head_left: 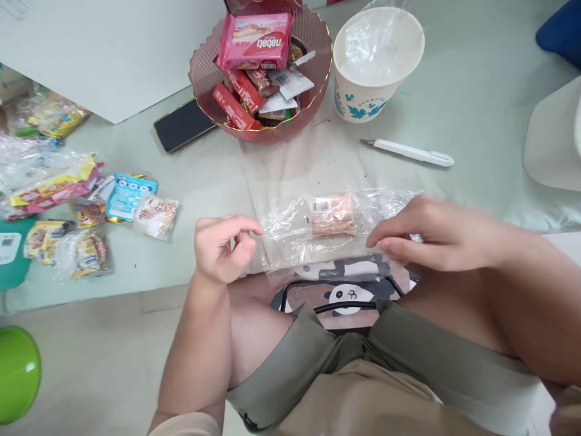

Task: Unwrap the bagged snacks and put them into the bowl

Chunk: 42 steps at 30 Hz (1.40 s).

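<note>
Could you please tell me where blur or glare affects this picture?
In the head view, the right hand looks softly blurred toward the wrist, probably from motion; in the head view, bright glints streak the clear plastic between the hands, and a glossy highlight sits on the green container at the lower left.

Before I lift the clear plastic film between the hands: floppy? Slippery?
The clear plastic film is probably floppy, since it lies crumpled and creased. Its glossy surface suggests it could slip. The pinkish packet at its middle likely concentrates the weight there, so the loose film may sag.
</note>
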Each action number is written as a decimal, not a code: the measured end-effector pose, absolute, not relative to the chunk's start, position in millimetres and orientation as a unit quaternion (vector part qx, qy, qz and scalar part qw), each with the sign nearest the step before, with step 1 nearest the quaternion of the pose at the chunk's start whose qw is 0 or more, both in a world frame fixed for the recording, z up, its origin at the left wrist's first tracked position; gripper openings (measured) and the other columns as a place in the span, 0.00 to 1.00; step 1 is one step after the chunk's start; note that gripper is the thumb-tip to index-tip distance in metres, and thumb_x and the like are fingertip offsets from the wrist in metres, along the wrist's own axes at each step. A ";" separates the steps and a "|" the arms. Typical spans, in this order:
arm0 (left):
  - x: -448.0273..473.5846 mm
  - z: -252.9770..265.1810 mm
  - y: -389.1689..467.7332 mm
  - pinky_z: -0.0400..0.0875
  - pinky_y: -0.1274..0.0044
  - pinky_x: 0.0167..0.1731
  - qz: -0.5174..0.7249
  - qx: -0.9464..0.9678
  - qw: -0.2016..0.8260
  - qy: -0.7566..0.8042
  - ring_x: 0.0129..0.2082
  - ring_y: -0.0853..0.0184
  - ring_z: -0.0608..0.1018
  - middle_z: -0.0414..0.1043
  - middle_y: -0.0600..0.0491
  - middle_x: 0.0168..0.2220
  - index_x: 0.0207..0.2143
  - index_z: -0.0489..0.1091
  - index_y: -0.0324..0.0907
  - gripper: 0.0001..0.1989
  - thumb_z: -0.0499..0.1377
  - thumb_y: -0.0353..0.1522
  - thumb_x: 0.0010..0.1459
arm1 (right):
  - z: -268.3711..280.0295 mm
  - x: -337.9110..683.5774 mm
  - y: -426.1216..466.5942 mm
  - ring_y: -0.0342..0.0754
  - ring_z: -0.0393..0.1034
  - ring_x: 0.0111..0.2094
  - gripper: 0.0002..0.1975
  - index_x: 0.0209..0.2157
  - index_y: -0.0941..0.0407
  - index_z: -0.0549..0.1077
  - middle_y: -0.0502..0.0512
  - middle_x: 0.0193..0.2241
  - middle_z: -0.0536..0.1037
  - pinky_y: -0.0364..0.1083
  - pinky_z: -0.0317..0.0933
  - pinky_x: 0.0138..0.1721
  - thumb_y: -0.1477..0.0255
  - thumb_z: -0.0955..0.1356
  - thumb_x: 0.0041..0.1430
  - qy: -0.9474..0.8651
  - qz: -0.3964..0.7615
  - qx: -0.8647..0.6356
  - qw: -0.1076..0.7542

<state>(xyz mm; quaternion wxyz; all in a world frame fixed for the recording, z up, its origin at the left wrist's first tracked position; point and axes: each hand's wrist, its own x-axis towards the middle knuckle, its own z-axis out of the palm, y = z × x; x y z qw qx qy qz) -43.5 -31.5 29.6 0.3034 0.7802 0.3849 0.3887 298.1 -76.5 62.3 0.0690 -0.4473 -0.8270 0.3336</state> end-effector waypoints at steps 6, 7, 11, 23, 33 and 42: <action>-20.9 32.2 -28.8 0.76 0.62 0.48 0.243 0.879 0.208 0.355 0.44 0.56 0.81 0.82 0.47 0.45 0.40 0.80 0.47 0.16 0.71 0.41 0.48 | 50.0 296.3 -74.7 0.46 0.60 0.18 0.19 0.36 0.51 0.80 0.50 0.17 0.71 0.46 0.44 0.24 0.62 0.59 0.67 -0.816 0.230 -0.529 -0.033; -17.7 30.7 -29.6 0.74 0.60 0.54 0.211 0.887 0.201 0.359 0.52 0.52 0.78 0.79 0.45 0.52 0.44 0.80 0.47 0.19 0.71 0.38 0.48 | 49.2 296.5 -75.9 0.47 0.59 0.18 0.19 0.39 0.51 0.80 0.50 0.16 0.70 0.46 0.42 0.24 0.61 0.59 0.67 -0.808 0.200 -0.552 -0.040; -12.3 23.3 -30.4 0.70 0.59 0.58 0.203 0.867 0.181 0.419 0.57 0.53 0.76 0.77 0.46 0.55 0.42 0.79 0.47 0.13 0.64 0.27 0.54 | 49.3 294.6 -79.6 0.49 0.59 0.17 0.20 0.48 0.52 0.78 0.52 0.17 0.73 0.46 0.41 0.23 0.57 0.61 0.65 -0.774 0.135 -0.617 -0.043; 8.1 16.4 -10.8 0.75 0.76 0.35 0.370 0.623 0.401 0.561 0.34 0.67 0.81 0.80 0.52 0.30 0.24 0.76 0.43 0.13 0.60 0.34 0.61 | 39.2 253.3 -77.9 0.61 0.76 0.53 0.23 0.57 0.58 0.75 0.68 0.57 0.78 0.56 0.70 0.50 0.62 0.65 0.67 -0.807 0.142 -0.546 0.173; 12.3 8.8 16.5 0.49 0.80 0.12 0.418 0.439 0.463 0.647 0.10 0.73 0.61 0.62 0.61 0.14 0.27 0.65 0.44 0.16 0.57 0.39 0.69 | 23.9 237.1 -72.5 0.60 0.74 0.42 0.17 0.50 0.58 0.73 0.66 0.42 0.77 0.54 0.69 0.38 0.68 0.67 0.60 -0.803 0.126 -0.561 0.157; 3.3 -0.4 23.3 0.54 0.76 0.23 0.382 0.575 0.350 0.634 0.19 0.69 0.64 0.61 0.59 0.17 0.26 0.66 0.45 0.17 0.55 0.41 0.69 | 41.5 259.2 -80.4 0.55 0.75 0.42 0.16 0.48 0.49 0.69 0.58 0.42 0.77 0.55 0.71 0.42 0.74 0.68 0.58 -0.808 0.125 -0.466 0.338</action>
